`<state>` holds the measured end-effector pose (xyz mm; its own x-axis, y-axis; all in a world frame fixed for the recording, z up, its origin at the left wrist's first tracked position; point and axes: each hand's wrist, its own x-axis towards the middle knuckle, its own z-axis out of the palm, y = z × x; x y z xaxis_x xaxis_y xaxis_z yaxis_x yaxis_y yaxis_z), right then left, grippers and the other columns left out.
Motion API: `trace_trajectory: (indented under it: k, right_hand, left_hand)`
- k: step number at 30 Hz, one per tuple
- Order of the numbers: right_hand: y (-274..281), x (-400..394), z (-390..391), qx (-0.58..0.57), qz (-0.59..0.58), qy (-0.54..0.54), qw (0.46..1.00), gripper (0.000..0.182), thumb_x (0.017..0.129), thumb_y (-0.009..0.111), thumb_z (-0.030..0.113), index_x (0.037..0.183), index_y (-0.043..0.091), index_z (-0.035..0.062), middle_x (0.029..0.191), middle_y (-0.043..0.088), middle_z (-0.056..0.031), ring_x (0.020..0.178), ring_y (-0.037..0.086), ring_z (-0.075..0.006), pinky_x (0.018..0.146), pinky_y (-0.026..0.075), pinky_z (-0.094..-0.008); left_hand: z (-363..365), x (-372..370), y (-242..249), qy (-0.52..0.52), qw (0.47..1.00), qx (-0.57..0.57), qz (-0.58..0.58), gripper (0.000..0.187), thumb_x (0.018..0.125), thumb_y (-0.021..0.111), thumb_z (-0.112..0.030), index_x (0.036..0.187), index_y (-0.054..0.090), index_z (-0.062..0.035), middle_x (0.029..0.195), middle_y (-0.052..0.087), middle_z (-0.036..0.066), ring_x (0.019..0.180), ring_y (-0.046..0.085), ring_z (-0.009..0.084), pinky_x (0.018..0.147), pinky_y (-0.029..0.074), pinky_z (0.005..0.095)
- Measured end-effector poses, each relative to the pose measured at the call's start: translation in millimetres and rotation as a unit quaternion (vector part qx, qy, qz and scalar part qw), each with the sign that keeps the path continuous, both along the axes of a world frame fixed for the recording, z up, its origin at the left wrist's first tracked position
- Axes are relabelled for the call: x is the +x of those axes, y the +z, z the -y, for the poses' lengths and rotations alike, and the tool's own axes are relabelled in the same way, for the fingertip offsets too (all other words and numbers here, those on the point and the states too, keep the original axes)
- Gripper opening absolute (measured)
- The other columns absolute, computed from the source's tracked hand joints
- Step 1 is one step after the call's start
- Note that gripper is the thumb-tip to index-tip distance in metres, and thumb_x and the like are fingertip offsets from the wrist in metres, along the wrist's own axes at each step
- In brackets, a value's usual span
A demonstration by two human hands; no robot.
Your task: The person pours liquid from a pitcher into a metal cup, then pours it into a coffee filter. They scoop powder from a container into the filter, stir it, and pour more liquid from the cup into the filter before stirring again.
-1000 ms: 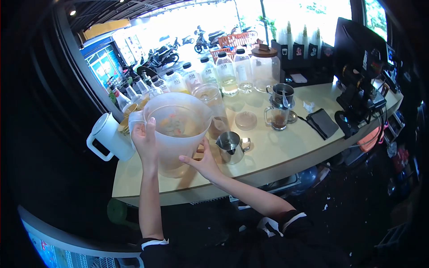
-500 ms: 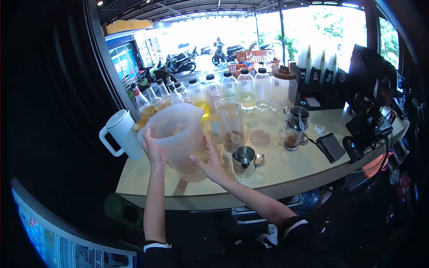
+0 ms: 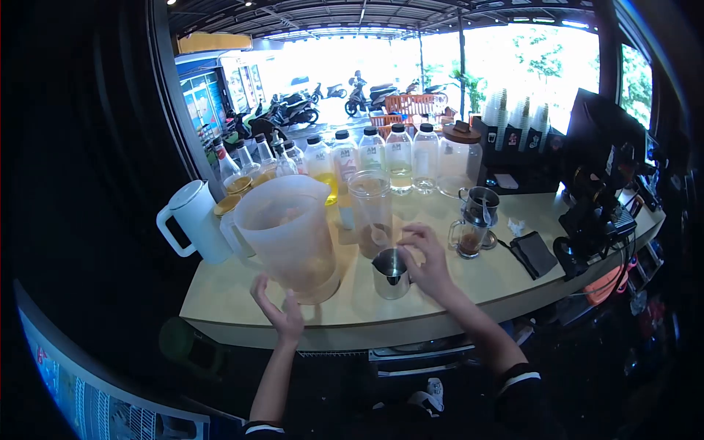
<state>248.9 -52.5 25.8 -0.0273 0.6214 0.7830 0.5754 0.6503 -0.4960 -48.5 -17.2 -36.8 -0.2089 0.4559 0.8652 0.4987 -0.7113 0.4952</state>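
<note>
A large frosted pitcher (image 3: 286, 238) stands upright near the counter's front edge. My left hand (image 3: 281, 312) is just in front of its base, fingers apart, holding nothing. A small steel milk jug (image 3: 391, 277) stands to the right of the pitcher. Over the jug's right side is my right hand (image 3: 427, 260), its fingers spread and curved; the hand hides the jug's handle. Behind the jug is a tall clear container (image 3: 371, 213) with a spoon and dark contents inside.
A white lidded jug (image 3: 194, 220) is at the left. Capped bottles (image 3: 372, 150) line the back beside a wooden-lidded jar (image 3: 460, 163). On the right are a glass cup (image 3: 469, 238), a dark cloth (image 3: 534, 254) and black equipment (image 3: 594, 213).
Both hands have let go of the pitcher, which now stands on the counter. My left hand moved down; my right hand moved right to the steel jug. The view shifted slightly.
</note>
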Motion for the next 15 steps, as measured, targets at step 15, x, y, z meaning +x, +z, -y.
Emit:
trace_trajectory:
  k: [15]
  right_hand:
    - [-68.5, 35.6, 1.1, -0.335, -0.260, 0.183, 0.887, 0.028, 0.099, 0.047, 0.026, 0.084, 0.052, 0.0035, 0.074, 0.054, -0.0001, 0.071, 0.049, -0.0065, 0.069, 0.042, -0.0229]
  left_hand:
    - [21.1, 87.4, -11.0, -0.176, 0.981, -0.064, -0.056, 0.038, 0.075, 0.062, -0.003, 0.112, 0.051, -0.0010, 0.111, 0.052, 0.016, 0.103, 0.053, 0.0291, 0.089, 0.044, 0.0380]
